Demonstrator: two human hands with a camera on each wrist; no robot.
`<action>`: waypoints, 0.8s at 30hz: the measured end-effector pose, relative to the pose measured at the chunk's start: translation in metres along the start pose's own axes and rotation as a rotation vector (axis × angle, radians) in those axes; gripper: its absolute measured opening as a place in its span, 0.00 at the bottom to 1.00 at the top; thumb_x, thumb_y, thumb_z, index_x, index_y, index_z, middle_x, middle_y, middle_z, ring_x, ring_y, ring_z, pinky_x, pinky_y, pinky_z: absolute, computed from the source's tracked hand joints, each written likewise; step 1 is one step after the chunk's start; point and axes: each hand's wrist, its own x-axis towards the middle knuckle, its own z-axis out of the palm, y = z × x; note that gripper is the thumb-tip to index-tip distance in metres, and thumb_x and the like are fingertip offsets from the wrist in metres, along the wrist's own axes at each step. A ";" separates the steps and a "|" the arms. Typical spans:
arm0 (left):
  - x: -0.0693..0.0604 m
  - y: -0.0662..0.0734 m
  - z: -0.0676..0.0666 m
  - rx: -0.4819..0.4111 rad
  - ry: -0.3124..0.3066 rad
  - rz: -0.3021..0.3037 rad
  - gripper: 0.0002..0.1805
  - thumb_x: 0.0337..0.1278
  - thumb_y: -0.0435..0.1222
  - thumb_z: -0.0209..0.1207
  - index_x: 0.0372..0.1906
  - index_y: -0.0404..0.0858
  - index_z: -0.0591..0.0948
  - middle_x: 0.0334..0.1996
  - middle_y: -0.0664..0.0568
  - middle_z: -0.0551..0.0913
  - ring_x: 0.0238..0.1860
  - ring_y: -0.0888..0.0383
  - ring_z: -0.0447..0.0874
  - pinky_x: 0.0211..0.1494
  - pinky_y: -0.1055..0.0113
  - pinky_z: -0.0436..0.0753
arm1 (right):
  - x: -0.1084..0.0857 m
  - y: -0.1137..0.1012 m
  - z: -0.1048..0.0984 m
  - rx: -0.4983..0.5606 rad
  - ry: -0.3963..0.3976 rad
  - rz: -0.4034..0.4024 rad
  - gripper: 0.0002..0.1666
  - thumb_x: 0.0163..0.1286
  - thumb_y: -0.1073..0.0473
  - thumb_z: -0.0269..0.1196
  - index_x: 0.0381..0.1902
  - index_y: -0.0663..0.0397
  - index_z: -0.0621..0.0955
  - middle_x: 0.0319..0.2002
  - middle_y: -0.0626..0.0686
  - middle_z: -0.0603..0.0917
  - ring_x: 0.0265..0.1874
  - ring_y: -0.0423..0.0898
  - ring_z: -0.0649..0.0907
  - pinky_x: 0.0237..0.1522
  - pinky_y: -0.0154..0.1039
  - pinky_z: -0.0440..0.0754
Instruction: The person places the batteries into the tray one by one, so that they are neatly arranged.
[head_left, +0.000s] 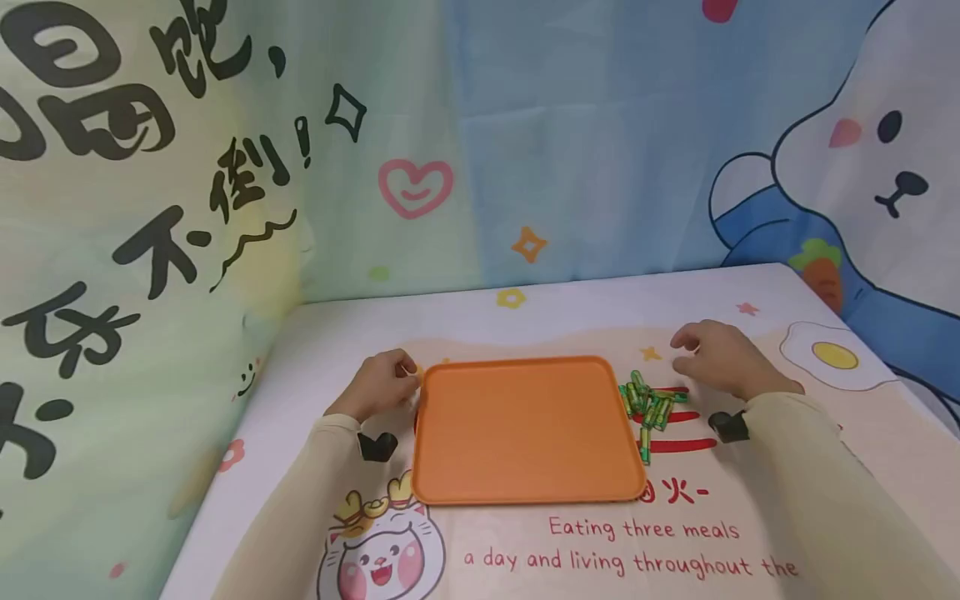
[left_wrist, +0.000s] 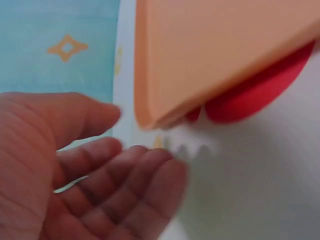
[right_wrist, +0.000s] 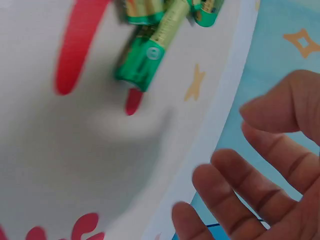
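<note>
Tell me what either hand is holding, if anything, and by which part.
Nothing is held: the left hand is empty beside the orange tray, and the right hand is empty near the green batteries.

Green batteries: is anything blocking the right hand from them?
Nothing visible is in the way: only printed tabletop shows between the right hand and the green batteries. The orange tray is on their other side.

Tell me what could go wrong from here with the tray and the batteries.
The batteries lie loosely heaped, so a careless pick by the right grip might set some rolling.

The tray sits close beside them; if it slides right, it could scatter them.

The left grip is near the tray's other side, where a bump might cause that slide.
</note>
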 end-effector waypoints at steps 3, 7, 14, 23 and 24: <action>-0.007 -0.002 0.005 -0.060 -0.039 -0.023 0.07 0.65 0.33 0.60 0.43 0.34 0.81 0.31 0.48 0.84 0.28 0.57 0.83 0.34 0.65 0.84 | -0.002 -0.001 0.005 -0.009 -0.042 -0.030 0.23 0.69 0.55 0.67 0.58 0.63 0.81 0.54 0.68 0.80 0.50 0.63 0.77 0.50 0.60 0.83; -0.011 -0.003 0.010 -0.115 -0.051 -0.035 0.05 0.64 0.33 0.61 0.40 0.33 0.80 0.30 0.47 0.84 0.27 0.56 0.84 0.33 0.65 0.85 | -0.004 0.003 0.013 -0.014 -0.083 -0.047 0.20 0.70 0.56 0.68 0.55 0.60 0.83 0.51 0.64 0.83 0.49 0.61 0.78 0.50 0.58 0.84; -0.011 -0.005 0.018 -0.164 -0.060 -0.079 0.07 0.62 0.33 0.63 0.40 0.34 0.79 0.29 0.48 0.85 0.26 0.56 0.84 0.32 0.67 0.82 | -0.009 0.005 0.020 0.008 -0.115 -0.049 0.18 0.67 0.57 0.70 0.51 0.60 0.85 0.48 0.60 0.85 0.45 0.57 0.79 0.49 0.53 0.85; -0.011 -0.014 0.025 -0.300 -0.075 -0.116 0.08 0.62 0.32 0.62 0.42 0.32 0.78 0.28 0.46 0.86 0.22 0.56 0.86 0.29 0.64 0.87 | -0.006 -0.001 0.026 -0.011 -0.142 -0.064 0.17 0.67 0.55 0.71 0.49 0.59 0.86 0.45 0.57 0.87 0.41 0.52 0.80 0.43 0.46 0.86; -0.011 -0.015 0.026 -0.307 -0.077 -0.118 0.08 0.63 0.32 0.62 0.42 0.32 0.78 0.28 0.45 0.85 0.22 0.56 0.86 0.29 0.64 0.87 | -0.006 -0.002 0.026 -0.010 -0.149 -0.058 0.17 0.67 0.55 0.71 0.49 0.59 0.86 0.45 0.57 0.86 0.40 0.52 0.80 0.43 0.46 0.86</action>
